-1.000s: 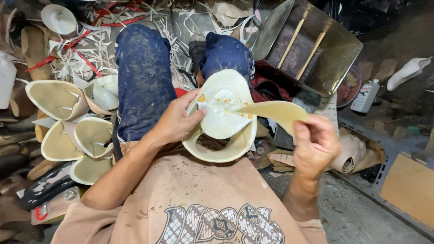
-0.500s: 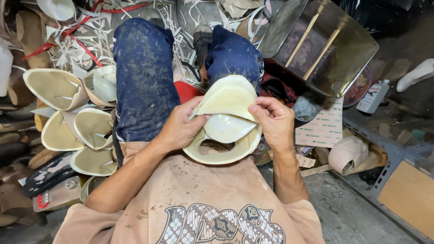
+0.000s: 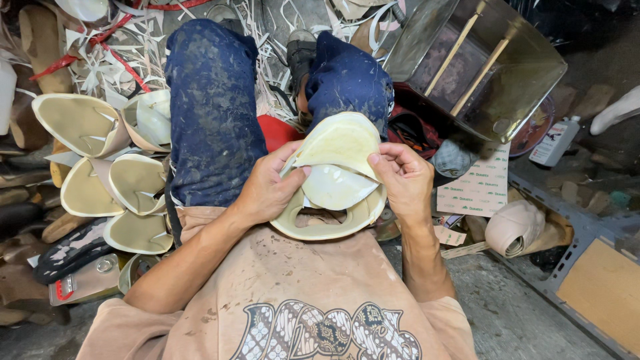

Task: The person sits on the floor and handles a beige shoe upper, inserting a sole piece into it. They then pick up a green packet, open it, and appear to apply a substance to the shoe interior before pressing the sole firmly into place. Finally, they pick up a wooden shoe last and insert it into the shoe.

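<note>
The person sat low on the floor (image 3: 513, 320), knees up in stained blue trousers (image 3: 213, 113), working over the lap. The left hand (image 3: 267, 190) gripped the left edge of a cream shoe sole (image 3: 327, 223), fingers clamped on it. The right hand (image 3: 403, 180) pinched a pale insole piece (image 3: 340, 143) by its right edge, fingers together on it, and laid it across the sole's upper half. To do this well, I judged, the edges should meet all round before pressing, and the pressing should run from the middle outward. Finished soles (image 3: 83, 123) lay piled at the person's left. Beyond the right knee stood an open metal tin (image 3: 493, 73) with two sticks inside.
</note>
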